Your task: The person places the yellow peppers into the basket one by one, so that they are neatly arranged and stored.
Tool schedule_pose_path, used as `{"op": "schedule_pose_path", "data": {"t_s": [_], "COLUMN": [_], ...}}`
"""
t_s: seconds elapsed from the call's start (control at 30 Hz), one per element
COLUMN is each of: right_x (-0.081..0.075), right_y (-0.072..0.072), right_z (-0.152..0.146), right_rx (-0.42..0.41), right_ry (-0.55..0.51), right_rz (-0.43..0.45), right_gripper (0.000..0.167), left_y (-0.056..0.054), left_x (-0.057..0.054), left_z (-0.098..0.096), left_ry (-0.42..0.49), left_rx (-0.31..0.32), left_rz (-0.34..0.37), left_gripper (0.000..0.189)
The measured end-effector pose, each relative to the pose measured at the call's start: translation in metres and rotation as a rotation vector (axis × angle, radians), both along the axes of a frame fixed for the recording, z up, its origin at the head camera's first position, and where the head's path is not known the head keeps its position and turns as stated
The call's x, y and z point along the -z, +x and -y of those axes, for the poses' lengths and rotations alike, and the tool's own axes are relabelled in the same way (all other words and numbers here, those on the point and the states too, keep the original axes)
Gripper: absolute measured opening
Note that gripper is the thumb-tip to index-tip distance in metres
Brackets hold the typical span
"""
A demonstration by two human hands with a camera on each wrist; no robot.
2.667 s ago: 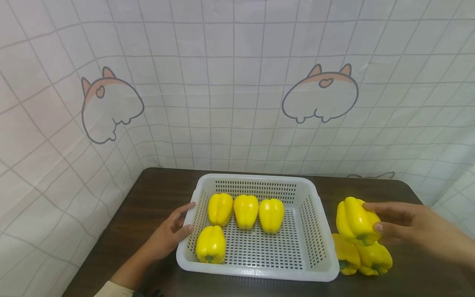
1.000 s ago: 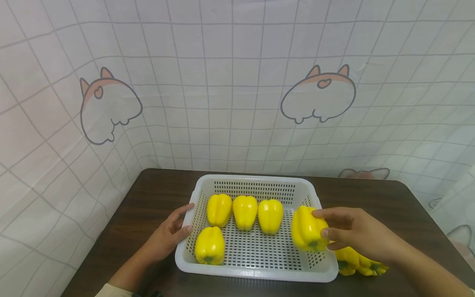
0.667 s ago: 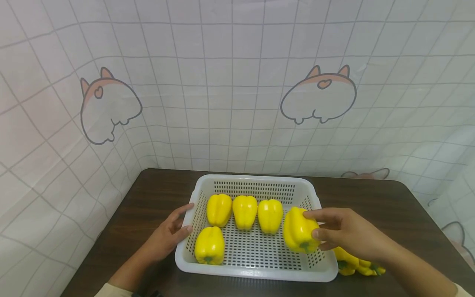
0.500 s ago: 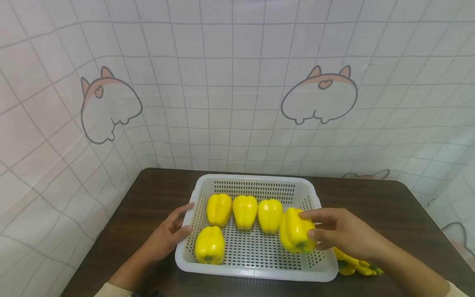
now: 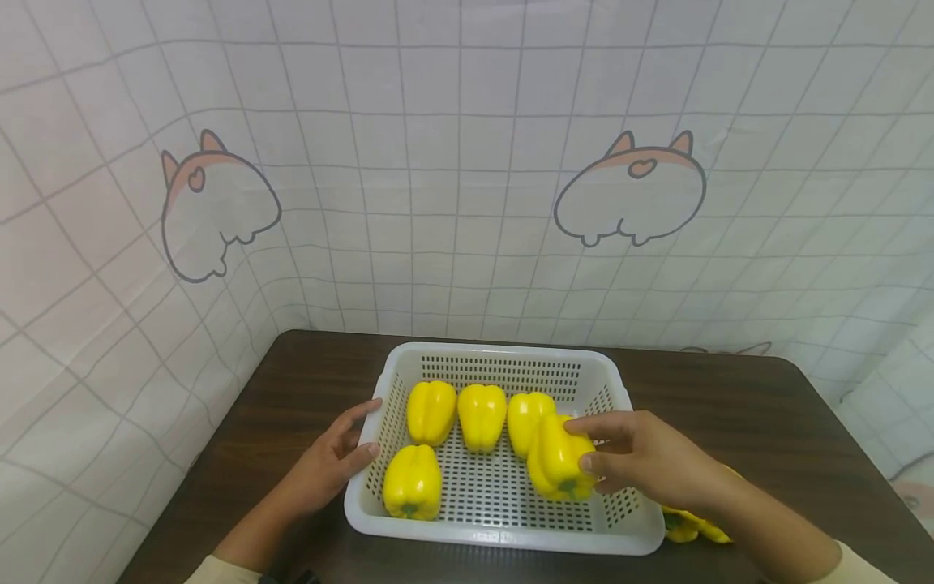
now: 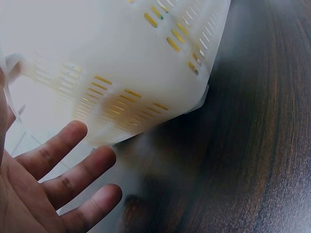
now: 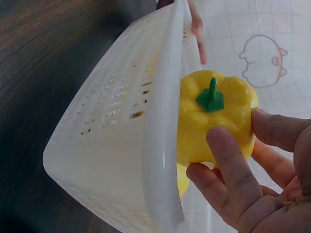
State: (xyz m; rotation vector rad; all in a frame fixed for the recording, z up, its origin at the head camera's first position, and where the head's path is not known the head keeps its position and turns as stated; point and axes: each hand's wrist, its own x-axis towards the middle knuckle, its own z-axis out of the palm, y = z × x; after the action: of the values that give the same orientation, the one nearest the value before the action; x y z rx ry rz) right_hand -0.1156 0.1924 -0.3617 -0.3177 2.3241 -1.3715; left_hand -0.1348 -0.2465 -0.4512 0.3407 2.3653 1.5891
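Note:
A white perforated plastic basket stands on the dark table. Inside it, three yellow bell peppers make a back row, the left one, the middle one and the right one. Another bell pepper lies at the front left. My right hand holds a yellow bell pepper between thumb and fingers, within the basket's right part, its green stem toward me. In the head view it partly covers the row's right pepper. My left hand rests on the left rim, its lower fingers extended outside the wall.
Right of the basket more yellow bell peppers lie on the table, mostly hidden by my right forearm. A white grid-patterned curtain with cartoon animals stands behind and at the left of the table.
My right hand has carried the bell pepper from above the pile at the right, over the right rim and leftward into the basket. My left hand has stayed on the left rim.

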Motion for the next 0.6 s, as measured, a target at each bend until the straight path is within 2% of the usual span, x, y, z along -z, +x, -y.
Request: {"op": "schedule_pose_path", "data": {"t_s": [0.6], "right_x": [0.007], "right_y": [0.0], "right_z": [0.024], "right_rx": [-0.044], "right_ry": [-0.086], "right_rz": [0.011], "right_gripper": [0.05], "left_y": [0.0], "left_x": [-0.002], "left_z": [0.002], "left_ry": [0.023], "left_rx": [0.024], "left_rz": [-0.019], "left_gripper": [0.069]}}
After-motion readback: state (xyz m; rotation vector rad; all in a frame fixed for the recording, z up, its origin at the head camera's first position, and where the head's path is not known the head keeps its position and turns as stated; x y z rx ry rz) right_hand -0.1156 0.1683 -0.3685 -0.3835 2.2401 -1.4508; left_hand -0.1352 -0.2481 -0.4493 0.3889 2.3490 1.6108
